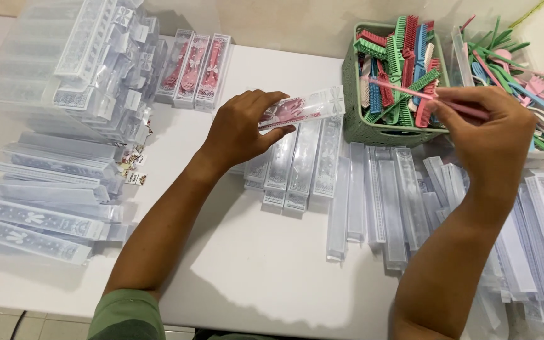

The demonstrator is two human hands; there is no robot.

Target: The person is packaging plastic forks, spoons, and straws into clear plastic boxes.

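While left hand (242, 129) grips clear plastic sleeve (303, 107), right hand (489, 132) pinches thin pink comb (410, 93).

Small packing workplace: white table (266, 277) stacked with clear plastic sleeves (385, 201), green basket of coloured combs (398, 63), finished packs (196, 63) lined up.

Clear flat sleeve packs (297, 164) rowed mid-table; small tags (135, 178) left.

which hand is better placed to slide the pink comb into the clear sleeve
Right. The right hand already pinches the pink comb, aimed at the clear sleeve, which the left hand steadies.
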